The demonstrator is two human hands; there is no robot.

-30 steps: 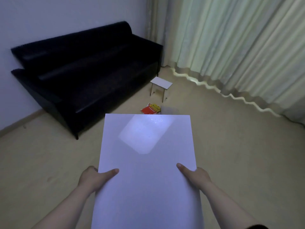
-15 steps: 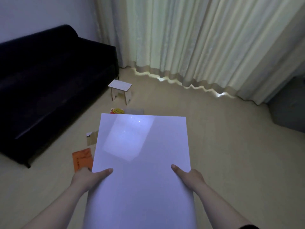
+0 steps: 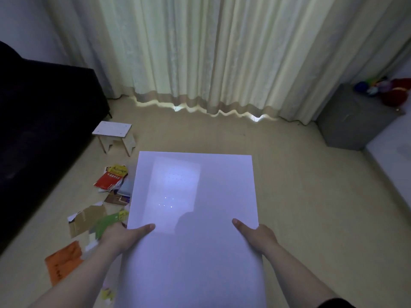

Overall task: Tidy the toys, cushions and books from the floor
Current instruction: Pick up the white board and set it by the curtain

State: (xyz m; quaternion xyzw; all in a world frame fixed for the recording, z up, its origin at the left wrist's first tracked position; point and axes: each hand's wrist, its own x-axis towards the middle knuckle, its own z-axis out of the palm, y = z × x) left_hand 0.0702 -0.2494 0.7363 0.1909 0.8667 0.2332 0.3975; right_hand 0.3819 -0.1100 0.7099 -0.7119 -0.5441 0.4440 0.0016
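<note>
Head view: the left grip (image 3: pixel 120 237) and right grip (image 3: pixel 259 237) each pinch a side edge of a large white board (image 3: pixel 193 196) at frame centre, thumbs on top, fingers hidden beneath. Books (image 3: pixel 111 177) lie scattered on the floor (image 3: pixel 311 207) at lower left, near a black sofa (image 3: pixel 33 130) and a small white stool (image 3: pixel 113 132). Soft toys (image 3: pixel 387 90) sit on a grey cabinet (image 3: pixel 349 121) at upper right.

free: floor (image 3: pixel 311 196) right of board (image 3: pixel 193 218) | blocked left: scattered books (image 3: pixel 111 181), stool (image 3: pixel 112 131), sofa (image 3: pixel 44 130) | far right: cabinet (image 3: pixel 347 121)

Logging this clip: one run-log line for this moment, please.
left hand: grips board | right hand: grips board | books: scattered on floor
</note>
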